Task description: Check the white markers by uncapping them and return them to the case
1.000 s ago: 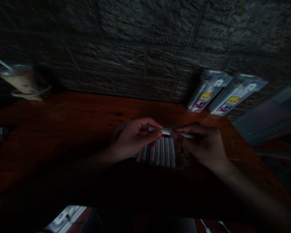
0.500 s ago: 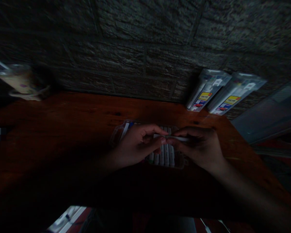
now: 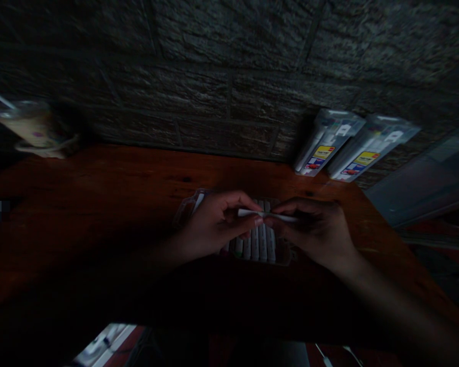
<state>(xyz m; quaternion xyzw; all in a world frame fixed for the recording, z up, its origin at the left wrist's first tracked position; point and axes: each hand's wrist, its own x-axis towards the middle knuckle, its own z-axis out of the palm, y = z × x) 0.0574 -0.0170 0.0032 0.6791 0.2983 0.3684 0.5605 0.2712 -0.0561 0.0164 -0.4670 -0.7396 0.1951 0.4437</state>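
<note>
A white marker [image 3: 248,212] lies level between my two hands, above an open clear plastic case [image 3: 283,261]. My left hand [image 3: 224,219] pinches its left part between thumb and fingers. Its right part is in the pinch of my right hand [image 3: 313,224]; a hint of green shows where the fingertips almost meet. Several white markers [image 3: 263,242] lie side by side in the case, some with coloured ends at the near side. My left hand hides the case's middle and left part. The scene is very dark.
Two upright clear marker cases [image 3: 315,148] with yellow and blue labels lean at the stone wall [image 3: 199,102], back right. A drink cup [image 3: 30,127] with a straw stands back left on the wooden table [image 3: 118,173]. The table's right edge slants toward me.
My left hand has shifted slightly, and more of the marker's left end shows. The right hand has barely moved; both keep their pinch.
</note>
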